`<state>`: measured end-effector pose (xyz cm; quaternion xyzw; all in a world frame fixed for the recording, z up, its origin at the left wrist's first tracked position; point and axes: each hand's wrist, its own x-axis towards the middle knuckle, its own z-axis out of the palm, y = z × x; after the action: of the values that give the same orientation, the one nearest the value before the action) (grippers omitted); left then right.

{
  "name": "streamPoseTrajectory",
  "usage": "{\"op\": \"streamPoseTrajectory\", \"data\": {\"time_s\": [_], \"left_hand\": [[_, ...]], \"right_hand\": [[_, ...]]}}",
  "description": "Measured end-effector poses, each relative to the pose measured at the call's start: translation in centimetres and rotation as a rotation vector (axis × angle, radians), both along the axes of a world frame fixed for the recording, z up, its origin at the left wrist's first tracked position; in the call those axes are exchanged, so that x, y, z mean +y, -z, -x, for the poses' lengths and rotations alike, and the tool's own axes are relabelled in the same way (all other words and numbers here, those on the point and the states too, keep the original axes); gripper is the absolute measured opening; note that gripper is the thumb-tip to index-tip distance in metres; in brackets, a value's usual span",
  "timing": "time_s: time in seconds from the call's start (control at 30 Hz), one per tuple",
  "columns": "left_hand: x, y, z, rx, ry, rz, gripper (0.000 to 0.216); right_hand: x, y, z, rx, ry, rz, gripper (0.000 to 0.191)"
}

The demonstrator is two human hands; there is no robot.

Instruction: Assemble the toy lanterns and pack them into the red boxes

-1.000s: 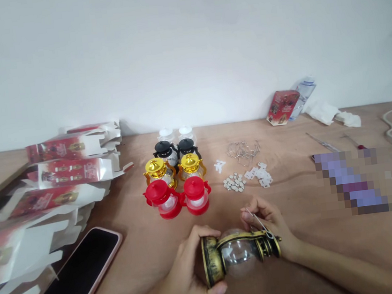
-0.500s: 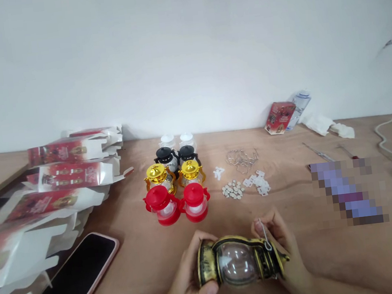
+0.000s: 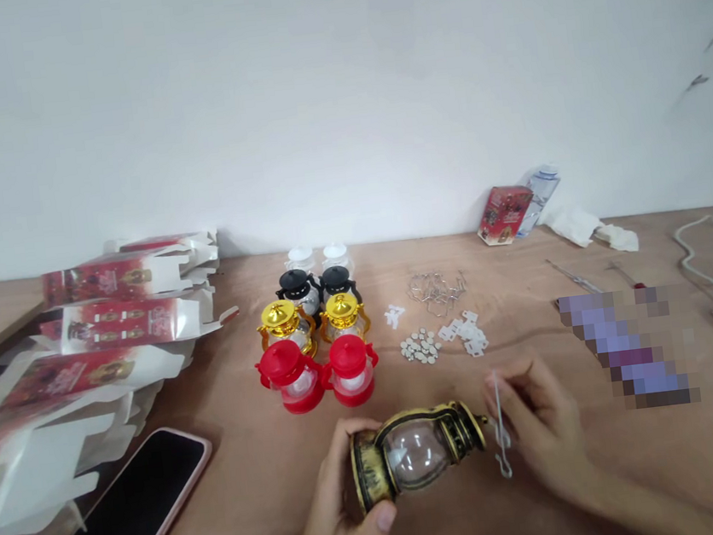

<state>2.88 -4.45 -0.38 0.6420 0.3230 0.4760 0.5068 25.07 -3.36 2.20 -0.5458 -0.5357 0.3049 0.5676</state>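
Observation:
My left hand (image 3: pixel 344 501) is wrapped round the base of a small black-and-gold lantern (image 3: pixel 416 454) with a clear globe. The lantern lies on its side in the air, its top pointing right. My right hand (image 3: pixel 539 427) pinches a thin wire handle (image 3: pixel 501 431), which hangs down just right of the lantern's top and is apart from it. Beyond the hands stand pairs of small lanterns: red (image 3: pixel 351 369), gold (image 3: pixel 342 316), black (image 3: pixel 336 285) and white (image 3: pixel 336 257).
Loose wire handles (image 3: pixel 437 291), button cells (image 3: pixel 420 346) and white plastic pieces (image 3: pixel 465 334) lie mid-table. Unfolded red boxes (image 3: pixel 112 325) and a phone (image 3: pixel 121 518) are at left. At right are a standing red box (image 3: pixel 505 214), tweezers (image 3: pixel 573 275), a screwdriver (image 3: pixel 628 275) and a white cable (image 3: pixel 693 255).
My right hand has moved right, away from the lantern, carrying the wire handle off its top. The lantern has tilted, its top end rising slightly. My left hand keeps its grip.

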Motion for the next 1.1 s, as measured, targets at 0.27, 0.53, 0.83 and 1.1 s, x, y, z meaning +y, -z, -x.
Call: {"op": "streamPoseTrajectory", "data": {"time_s": [0.27, 0.53, 0.83, 1.1], "left_hand": [[-0.2, -2.4, 0.2, 0.023, -0.204, -0.27, 0.052], [-0.1, -3.9, 0.5, 0.11, -0.303, -0.552, 0.05], [1.1, -2.0, 0.9, 0.377, -0.234, -0.757, 0.065], [1.2, -0.9, 1.0, 0.389, -0.236, -0.643, 0.062]], "right_hand": [[11.9, -3.2, -6.2, -0.153, 0.215, -0.032, 0.033], [15.3, 0.3, -5.3, -0.574, 0.25, -0.053, 0.027], [14.3, 2.3, -3.9, -1.13, 0.168, -0.206, 0.018], [16.1, -0.2, -5.0, -0.863, 0.338, -0.181, 0.021]]}}
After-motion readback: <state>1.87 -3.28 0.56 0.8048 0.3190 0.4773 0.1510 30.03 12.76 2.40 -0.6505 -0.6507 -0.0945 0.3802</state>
